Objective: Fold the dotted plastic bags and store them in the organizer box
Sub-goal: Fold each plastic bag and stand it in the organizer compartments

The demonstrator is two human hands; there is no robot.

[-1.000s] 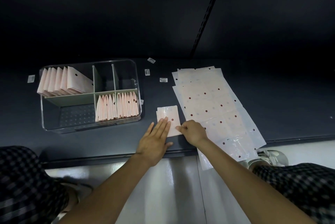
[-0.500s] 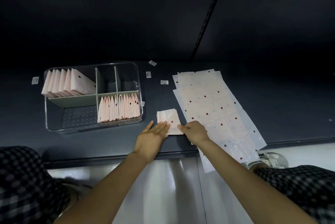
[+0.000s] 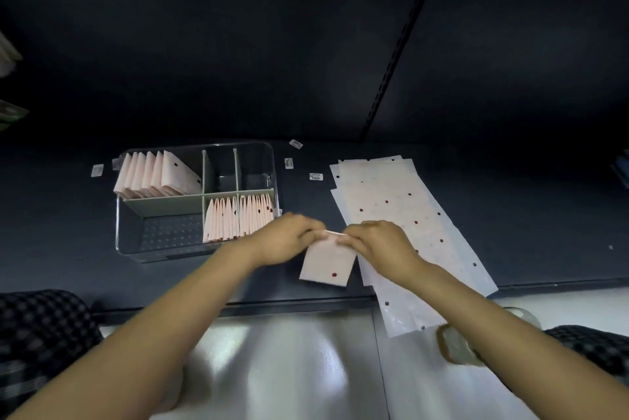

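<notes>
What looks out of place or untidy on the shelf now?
Mostly tidy. The flat bags are fanned unevenly, and their near end hangs over the shelf edge. Small labels lie scattered beside the organizer box. Both hands hold a folded bag.

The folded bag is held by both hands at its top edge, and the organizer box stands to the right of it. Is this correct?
Not quite. The head view shows the organizer box to the left of the folded bag, not the right. Left hand and right hand do pinch its top edge.
</notes>
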